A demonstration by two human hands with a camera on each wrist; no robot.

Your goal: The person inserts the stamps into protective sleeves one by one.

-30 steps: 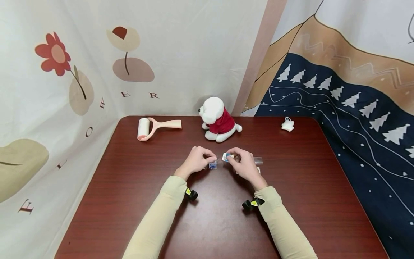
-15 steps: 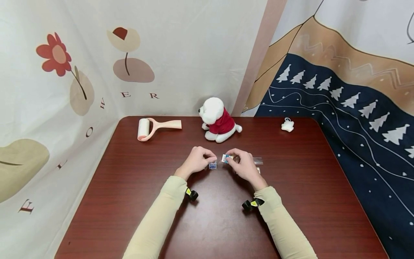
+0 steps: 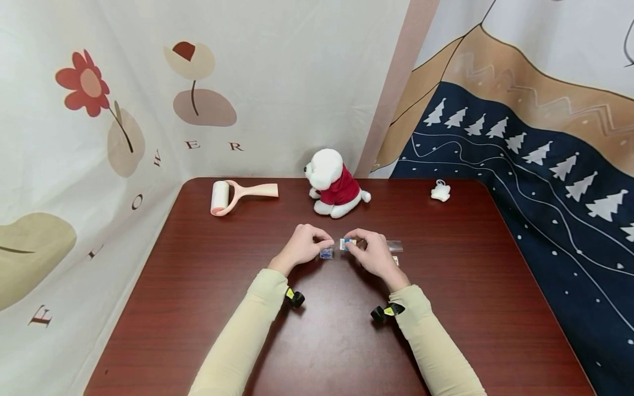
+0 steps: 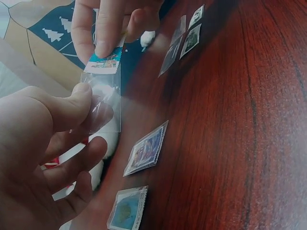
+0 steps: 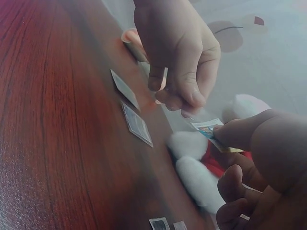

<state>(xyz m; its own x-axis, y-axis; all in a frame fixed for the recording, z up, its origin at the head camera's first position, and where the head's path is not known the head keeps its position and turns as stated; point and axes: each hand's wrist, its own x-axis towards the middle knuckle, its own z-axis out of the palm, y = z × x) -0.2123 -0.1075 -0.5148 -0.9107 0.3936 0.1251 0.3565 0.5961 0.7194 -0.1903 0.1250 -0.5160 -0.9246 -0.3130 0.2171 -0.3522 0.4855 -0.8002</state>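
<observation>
My left hand (image 4: 33,124) pinches a small clear plastic sleeve (image 4: 112,108) between thumb and finger. Facing it, my right hand (image 3: 371,253) holds a blue and white postage stamp (image 4: 108,62) by thumb and fingertips. The stamp's white end meets the mouth of the sleeve; how far it lies inside I cannot tell. Below the left hand, a sleeved purple-blue stamp (image 4: 146,149) and a sleeved teal stamp (image 4: 128,209) lie on the table. Past the right hand are a flat clear sleeve (image 4: 173,45) and two dark stamps, one nearer (image 4: 190,40) and one farther (image 4: 196,16).
A white plush dog (image 3: 327,170) in a red top sits behind the hands on the brown table (image 3: 317,341). A lint roller (image 3: 242,192) lies at the back left. At the back right is a small white star-like object (image 3: 440,191). Printed cloth hangs behind.
The right hand has dropped slightly, and the stamp in it has turned more level. My left hand has shifted a little to the right, closer to the stamp.
</observation>
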